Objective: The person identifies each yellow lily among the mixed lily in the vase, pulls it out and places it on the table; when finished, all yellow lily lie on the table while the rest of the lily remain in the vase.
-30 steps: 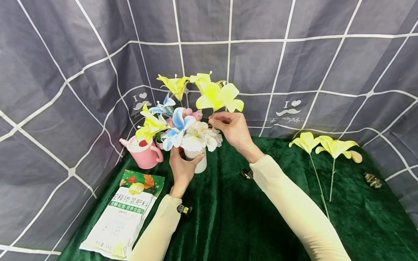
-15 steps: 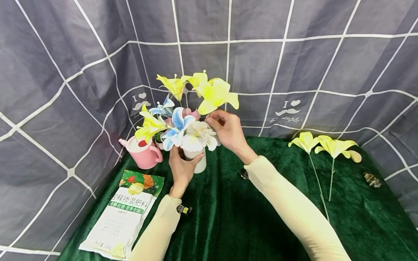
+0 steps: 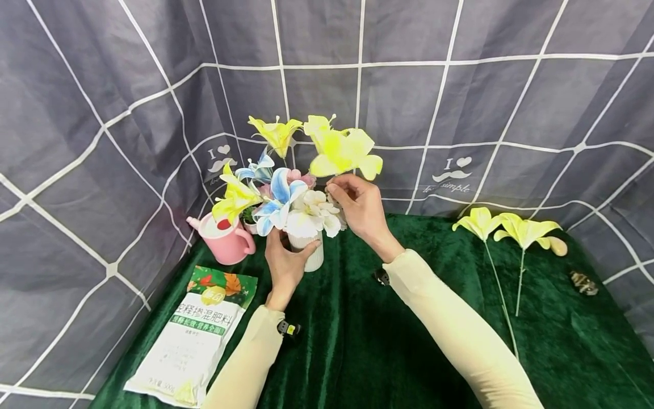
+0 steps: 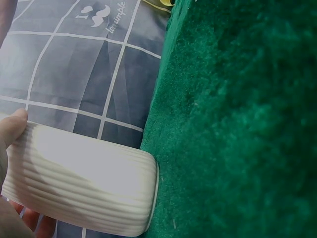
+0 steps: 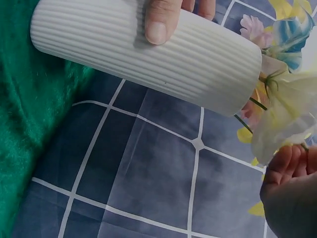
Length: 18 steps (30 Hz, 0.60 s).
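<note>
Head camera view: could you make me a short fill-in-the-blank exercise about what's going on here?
1. The left hand grips a white, ribbed, cylindrical vase, and the velvety cloth beneath is coloured ____.
2. In this view, a pink watering can with a loop handle stands to the vase's ____.
3. Just above the right hand are large, broad-petalled blooms coloured bright ____.

Missing words: green; left; yellow.

Indoors, rm type unclear, w/ grey grid curtains (image 3: 398,108) & green cloth (image 3: 352,346).
</note>
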### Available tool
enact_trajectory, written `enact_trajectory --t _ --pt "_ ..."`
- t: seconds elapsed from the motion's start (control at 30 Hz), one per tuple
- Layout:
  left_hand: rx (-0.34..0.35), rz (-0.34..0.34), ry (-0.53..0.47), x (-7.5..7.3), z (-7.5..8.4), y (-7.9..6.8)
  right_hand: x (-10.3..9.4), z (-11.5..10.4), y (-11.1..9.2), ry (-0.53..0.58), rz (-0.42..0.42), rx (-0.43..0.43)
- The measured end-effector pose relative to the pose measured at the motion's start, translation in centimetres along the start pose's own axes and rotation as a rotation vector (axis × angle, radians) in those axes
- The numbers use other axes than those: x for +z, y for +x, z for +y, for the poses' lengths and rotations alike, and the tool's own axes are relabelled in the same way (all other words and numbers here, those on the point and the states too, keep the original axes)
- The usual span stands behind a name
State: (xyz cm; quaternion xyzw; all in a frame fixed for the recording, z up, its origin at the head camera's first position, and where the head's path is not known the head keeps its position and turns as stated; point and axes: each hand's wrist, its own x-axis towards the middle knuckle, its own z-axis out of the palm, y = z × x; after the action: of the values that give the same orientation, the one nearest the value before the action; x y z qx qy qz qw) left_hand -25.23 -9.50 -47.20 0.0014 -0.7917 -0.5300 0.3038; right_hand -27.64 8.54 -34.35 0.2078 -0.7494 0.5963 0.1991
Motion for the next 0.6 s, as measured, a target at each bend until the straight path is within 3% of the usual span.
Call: enact_trajectory --t 0.3,0.6 --pt "0.0 -0.001 0.005 0.02 0.0 0.02 0.64 -0.29 -0.02 0.008 0.095 -0.074" --pt "0.005 -0.004 -0.008 -0.02 0.08 -0.07 0.11 -1.01 0.22 0.089 0.16 -0.157"
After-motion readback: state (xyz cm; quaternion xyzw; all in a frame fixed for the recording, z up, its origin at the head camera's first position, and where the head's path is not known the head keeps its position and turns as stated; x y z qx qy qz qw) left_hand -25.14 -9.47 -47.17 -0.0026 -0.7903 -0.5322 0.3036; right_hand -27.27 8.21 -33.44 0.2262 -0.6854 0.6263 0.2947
